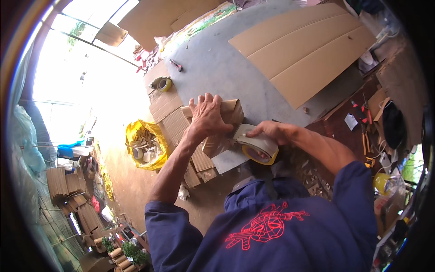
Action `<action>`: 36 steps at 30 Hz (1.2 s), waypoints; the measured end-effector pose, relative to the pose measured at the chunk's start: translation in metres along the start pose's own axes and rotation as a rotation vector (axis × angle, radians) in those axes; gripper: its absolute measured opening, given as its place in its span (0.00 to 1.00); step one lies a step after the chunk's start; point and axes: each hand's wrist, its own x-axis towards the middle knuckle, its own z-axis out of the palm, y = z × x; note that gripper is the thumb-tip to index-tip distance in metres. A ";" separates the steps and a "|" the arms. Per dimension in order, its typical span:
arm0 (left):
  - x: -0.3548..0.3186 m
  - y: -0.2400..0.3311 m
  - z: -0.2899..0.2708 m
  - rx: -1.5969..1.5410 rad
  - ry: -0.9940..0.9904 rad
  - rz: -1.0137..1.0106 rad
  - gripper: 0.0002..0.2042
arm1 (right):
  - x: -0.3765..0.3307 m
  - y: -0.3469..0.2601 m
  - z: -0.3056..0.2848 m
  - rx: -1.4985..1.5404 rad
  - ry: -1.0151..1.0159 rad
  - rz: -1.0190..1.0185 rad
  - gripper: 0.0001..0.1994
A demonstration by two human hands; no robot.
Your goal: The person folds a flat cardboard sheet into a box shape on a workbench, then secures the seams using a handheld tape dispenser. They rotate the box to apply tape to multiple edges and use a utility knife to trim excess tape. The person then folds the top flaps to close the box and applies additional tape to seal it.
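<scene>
A small brown cardboard box point(229, 113) lies at the table's near edge. My left hand point(207, 115) rests on top of it, fingers spread and the thumb stretched toward the right. Close beside that thumb, my right hand point(271, 131) is closed round a pale tape dispenser point(265, 144) that carries a wide roll of tape with a yellow rim. The dispenser's front end meets the right side of the box. My right palm and some of its fingers are hidden behind the dispenser.
A large flat cardboard sheet point(303, 50) covers the table's point(213, 54) far right. Another tape roll point(164, 84) and a cutter knife point(176, 65) lie at the left. A yellow bag point(158, 161) of scraps stands on the floor. Pliers point(365, 136) are at the right.
</scene>
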 end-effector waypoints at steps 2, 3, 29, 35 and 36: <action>-0.004 0.004 0.002 0.033 0.003 -0.037 0.43 | 0.006 -0.009 -0.004 -0.008 -0.014 0.061 0.21; -0.007 0.008 0.002 0.015 0.026 -0.048 0.40 | 0.006 -0.014 -0.002 -0.029 0.000 0.074 0.21; -0.002 0.014 0.045 -0.067 0.359 0.007 0.38 | 0.011 0.067 0.015 -0.492 0.501 -0.399 0.21; -0.030 0.025 0.011 0.224 0.209 0.283 0.27 | 0.005 0.134 -0.002 0.042 0.433 -0.459 0.21; -0.034 0.022 0.008 0.212 0.218 0.375 0.25 | 0.002 0.142 -0.007 0.065 0.458 -0.471 0.21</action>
